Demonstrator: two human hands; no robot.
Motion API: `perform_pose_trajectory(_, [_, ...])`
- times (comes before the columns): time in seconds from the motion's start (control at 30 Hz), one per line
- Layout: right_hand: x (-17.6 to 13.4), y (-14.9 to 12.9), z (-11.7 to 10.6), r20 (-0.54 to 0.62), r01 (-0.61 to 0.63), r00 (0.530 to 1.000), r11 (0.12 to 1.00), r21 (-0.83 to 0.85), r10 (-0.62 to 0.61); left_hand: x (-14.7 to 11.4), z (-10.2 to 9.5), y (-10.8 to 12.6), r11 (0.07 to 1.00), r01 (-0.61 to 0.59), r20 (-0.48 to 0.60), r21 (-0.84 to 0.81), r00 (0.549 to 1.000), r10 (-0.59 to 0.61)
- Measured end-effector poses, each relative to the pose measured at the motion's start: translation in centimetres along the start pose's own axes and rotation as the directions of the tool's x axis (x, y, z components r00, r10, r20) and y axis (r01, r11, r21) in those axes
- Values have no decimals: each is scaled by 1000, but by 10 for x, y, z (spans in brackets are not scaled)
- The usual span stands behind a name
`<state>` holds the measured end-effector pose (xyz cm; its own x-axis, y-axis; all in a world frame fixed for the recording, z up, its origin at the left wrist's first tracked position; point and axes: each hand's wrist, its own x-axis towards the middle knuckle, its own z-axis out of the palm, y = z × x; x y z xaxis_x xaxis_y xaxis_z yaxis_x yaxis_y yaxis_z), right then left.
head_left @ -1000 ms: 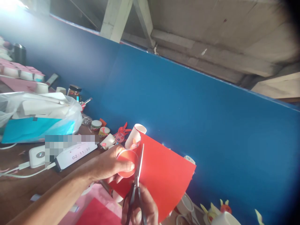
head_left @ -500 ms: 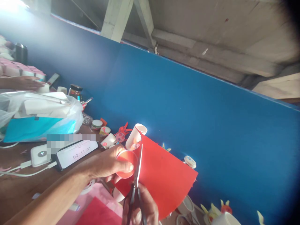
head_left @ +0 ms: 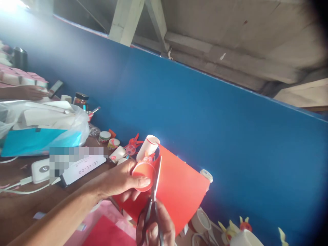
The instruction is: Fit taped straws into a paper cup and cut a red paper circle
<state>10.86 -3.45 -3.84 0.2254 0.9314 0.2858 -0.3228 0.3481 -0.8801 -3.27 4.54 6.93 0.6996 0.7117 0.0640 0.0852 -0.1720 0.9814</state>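
Observation:
My left hand (head_left: pixel 128 181) is closed on a sheet of red paper (head_left: pixel 179 184), its thumb pressing a round red piece with a pale rim (head_left: pixel 142 172) against the sheet. Whether that round piece is a disc or a ring, I cannot tell. My right hand (head_left: pixel 159 223) is wrapped round the black handles of a pair of scissors (head_left: pixel 156 181). Their blades point up and away, close beside the round piece and over the red sheet. Behind the paper a stack of white paper cups (head_left: pixel 147 147) leans.
A phone (head_left: pixel 84 168) showing a timer and a white power bank (head_left: pixel 40 171) with cables lie left. Beyond them is a plastic bag (head_left: pixel 79 119). Small jars (head_left: pixel 104 136) and a red paper figure (head_left: pixel 132 145) line the blue partition (head_left: pixel 205 119). Another person's hand (head_left: pixel 30 92) is far left.
The red sheet and round piece have turned and shifted slightly in my left hand. The scissors have moved slightly right with my right hand. The other person's hand has lowered a little.

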Motion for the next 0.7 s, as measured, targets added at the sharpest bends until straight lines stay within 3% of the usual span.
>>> perform_pose_trajectory(0.2, [0,-1,-3,-14,13,1000,1000,28,-12,2,10,-1,997,-73,-39,-28,997,72])
perform_pose_trajectory(0.33, [1,2,-1,-4,3,1000,1000,17,-3,1,12,0,997,-40,-103,-68,994,33])
perform_pose_trajectory(0.47, [2,2,0,81,31,996,998,-51,-27,2,13,2,991,-56,-212,-118,977,30])
perform_pose_trajectory(0.7, [3,2,-3,149,44,988,995,-91,-30,2,13,7,999,34,-230,-17,972,-37])
